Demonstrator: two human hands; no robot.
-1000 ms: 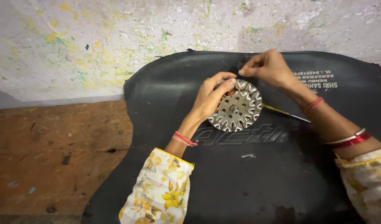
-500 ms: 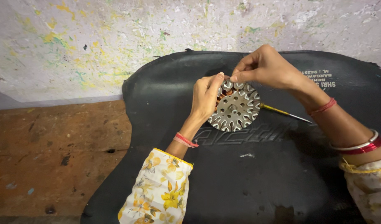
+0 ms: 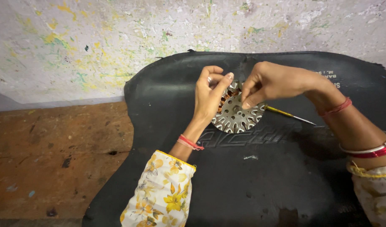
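The left hand [image 3: 210, 98] is gripping the round, toothed metal disc [image 3: 237, 114] by its nine o'clock edge, holding it tilted above the black rubber mat [image 3: 260, 176]. The right hand [image 3: 272, 82] is closing its fingertips on the disc's twelve o'clock rim, where copper wire is showing between shiny slots. A thin yellow-handled tool [image 3: 288, 115] is lying at the disc's three o'clock, nearer the right hand, its long axis pointing toward four o'clock.

A black rubber mat [image 3: 260, 185] covers the brown floor [image 3: 54, 159]; a thin yellow-handled tool [image 3: 290, 114] lies on it.
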